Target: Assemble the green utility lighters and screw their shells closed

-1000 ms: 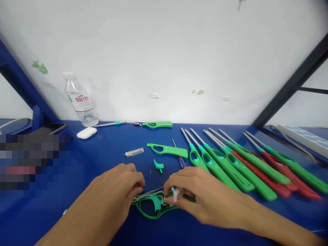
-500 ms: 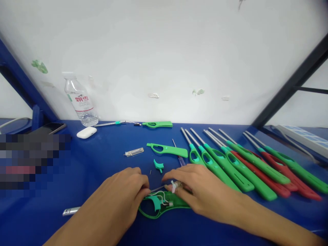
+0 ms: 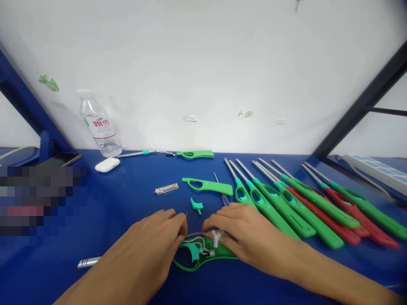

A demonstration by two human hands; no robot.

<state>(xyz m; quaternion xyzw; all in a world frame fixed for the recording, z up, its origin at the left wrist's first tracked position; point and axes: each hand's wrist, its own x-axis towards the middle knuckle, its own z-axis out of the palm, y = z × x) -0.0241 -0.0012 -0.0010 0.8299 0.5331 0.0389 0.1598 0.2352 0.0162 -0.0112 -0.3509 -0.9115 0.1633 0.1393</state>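
Observation:
An opened green lighter shell (image 3: 197, 255) lies on the blue table (image 3: 127, 199) in front of me, with a teal trigger and thin white wires inside. My left hand (image 3: 155, 241) pinches the thin metal tube at the shell's left end. My right hand (image 3: 244, 237) is closed on a small clear and white part at the shell's upper edge and presses down on the shell. Just beyond my fingers lie a loose teal trigger (image 3: 197, 205) and a tiny pin.
A row of several assembled green and red lighters (image 3: 305, 203) lies to the right. Farther back are a green shell half (image 3: 208, 185), a clear gas tank (image 3: 166, 189), another shell half (image 3: 195, 154), a water bottle (image 3: 99, 125), an earbud case (image 3: 107, 164) and a phone (image 3: 60, 159). A metal tube (image 3: 89, 262) lies at lower left.
Both hands shifted slightly up and right over the shell. My left arm moved off the metal tube at lower left, which now shows.

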